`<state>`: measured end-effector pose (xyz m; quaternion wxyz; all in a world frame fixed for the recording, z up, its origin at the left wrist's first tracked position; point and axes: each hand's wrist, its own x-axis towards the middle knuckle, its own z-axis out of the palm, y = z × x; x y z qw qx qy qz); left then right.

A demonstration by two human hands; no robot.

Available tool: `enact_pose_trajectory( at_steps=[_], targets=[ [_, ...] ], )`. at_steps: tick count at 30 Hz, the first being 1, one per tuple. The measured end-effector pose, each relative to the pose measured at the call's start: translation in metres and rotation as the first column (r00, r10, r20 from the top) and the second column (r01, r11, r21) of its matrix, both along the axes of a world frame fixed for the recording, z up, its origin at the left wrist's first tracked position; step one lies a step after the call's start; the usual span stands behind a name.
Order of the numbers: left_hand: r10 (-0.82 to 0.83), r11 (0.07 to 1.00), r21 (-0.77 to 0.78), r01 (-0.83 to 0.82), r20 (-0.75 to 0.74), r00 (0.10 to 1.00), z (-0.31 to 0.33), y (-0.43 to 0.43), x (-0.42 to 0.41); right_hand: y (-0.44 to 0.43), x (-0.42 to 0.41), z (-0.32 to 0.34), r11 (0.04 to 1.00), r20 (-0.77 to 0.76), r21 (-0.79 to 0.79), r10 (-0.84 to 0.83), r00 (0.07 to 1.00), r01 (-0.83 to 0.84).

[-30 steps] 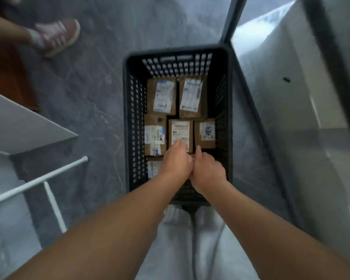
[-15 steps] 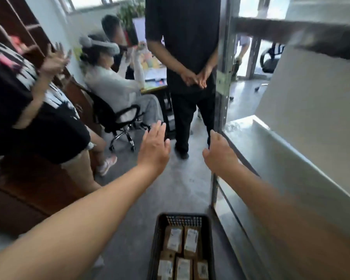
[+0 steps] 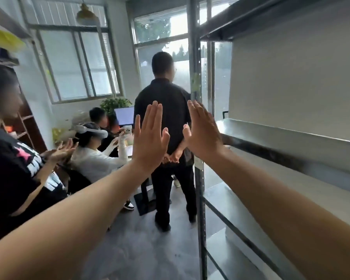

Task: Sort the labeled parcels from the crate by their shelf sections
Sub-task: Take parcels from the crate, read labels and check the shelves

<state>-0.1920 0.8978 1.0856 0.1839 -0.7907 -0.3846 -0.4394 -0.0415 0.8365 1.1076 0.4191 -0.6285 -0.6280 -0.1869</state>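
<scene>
My left hand and my right hand are raised at chest height in front of me, fingers straight and pointing up, backs toward the camera. A narrow gap separates them and neither holds anything. The grey metal shelf unit stands to the right, its upright post just beside my right hand. The black crate and its parcels are out of view.
A person in black stands with their back to me just ahead, beside the shelf post. To the left a seated person with a white headset and another person in a black shirt stand close. Grey floor lies below.
The view has swung up from the crate on the floor to the room. Both hands rose out of the crate and now have straight, upright fingers.
</scene>
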Motion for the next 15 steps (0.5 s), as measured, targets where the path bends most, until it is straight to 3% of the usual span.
enact_pose_trajectory(
  at_steps=[4, 7, 15],
  targets=[
    [-0.037, 0.999, 0.015, 0.037, 0.017, 0.999, 0.004, -0.005, -0.014, -0.023, -0.007, 0.010, 0.984, 0.029, 0.017, -0.180, 0.983, 0.179],
    [-0.063, 0.998, 0.013, 0.064, -0.065, 0.996, -0.002, -0.013, -0.023, -0.039, -0.015, 0.009, 0.951, 0.031, -0.025, -0.307, 0.951, 0.308],
    [-0.358, 0.933, -0.073, 0.352, -0.115, 0.927, 0.000, -0.075, 0.014, -0.120, -0.023, -0.006, 0.843, 0.095, -0.090, -0.523, 0.847, 0.530]
  ],
)
